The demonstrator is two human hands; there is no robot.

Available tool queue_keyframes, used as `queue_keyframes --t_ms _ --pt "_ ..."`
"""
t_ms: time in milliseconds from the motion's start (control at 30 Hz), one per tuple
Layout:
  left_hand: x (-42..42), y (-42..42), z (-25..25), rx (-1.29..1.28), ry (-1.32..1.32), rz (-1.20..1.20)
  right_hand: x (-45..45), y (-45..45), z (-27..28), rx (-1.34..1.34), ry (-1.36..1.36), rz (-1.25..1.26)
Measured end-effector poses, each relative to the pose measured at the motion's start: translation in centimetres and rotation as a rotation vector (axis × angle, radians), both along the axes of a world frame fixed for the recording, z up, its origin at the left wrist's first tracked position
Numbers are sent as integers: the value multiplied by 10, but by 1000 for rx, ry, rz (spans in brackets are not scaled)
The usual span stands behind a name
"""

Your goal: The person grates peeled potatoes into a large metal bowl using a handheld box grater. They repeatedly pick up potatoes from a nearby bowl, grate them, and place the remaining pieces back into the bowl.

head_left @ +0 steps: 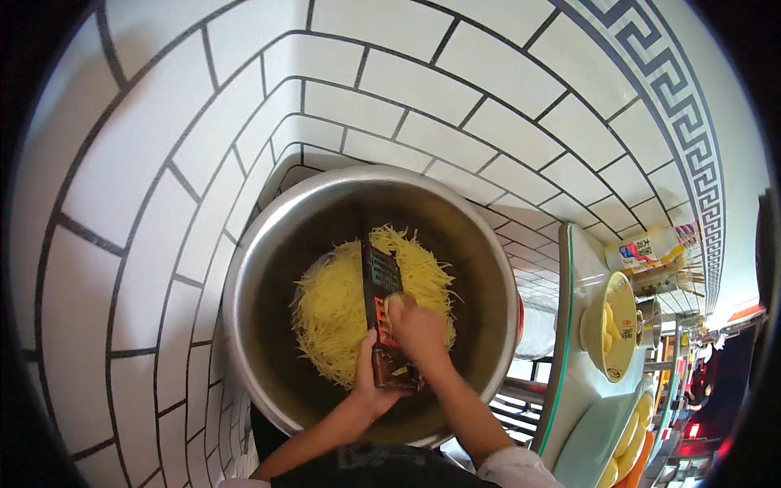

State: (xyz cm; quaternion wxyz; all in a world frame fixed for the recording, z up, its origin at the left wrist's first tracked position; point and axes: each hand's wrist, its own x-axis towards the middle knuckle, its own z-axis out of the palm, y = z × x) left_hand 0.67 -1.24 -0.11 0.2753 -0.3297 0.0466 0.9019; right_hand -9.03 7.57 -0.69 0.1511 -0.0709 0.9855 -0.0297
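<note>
A large round metal pot point(268, 390) stands before me, with a heap of pale yellow shreds point(332, 305), apparently potato, inside it. Over the shreds a long dark hand grater point(383, 274) with red markings is held at a slant. Its lower end is gripped by my left hand point(372, 387), the thumb along the left edge. My right hand point(420, 329) is closed on a small pale piece point(395, 300), apparently peeled potato, against the grater's face. Most of that piece is hidden by the fingers, and the hand is slightly blurred.
White tiled walls point(390, 107) meet in a corner close behind and left of the pot. On the right, a counter point(570, 305) bears a yellow bowl point(592, 329) of peeled pieces, a pale green basin point(586, 427) of peeled potatoes and a plastic bottle point(640, 247). Farther off is a person point(698, 396).
</note>
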Motion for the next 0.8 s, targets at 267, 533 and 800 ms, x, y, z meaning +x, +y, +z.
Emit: queue_keyframes --t_ms 267,533,800 --pt "-4 -2 -5 66 49 49 -23 10 17 -249 -114 47" --pt "-2 1 7 -53 9 32 22 5 15 -121 45 -20" --pt "-5 0 6 28 10 37 -73 14 -47 -798 -253 -494"
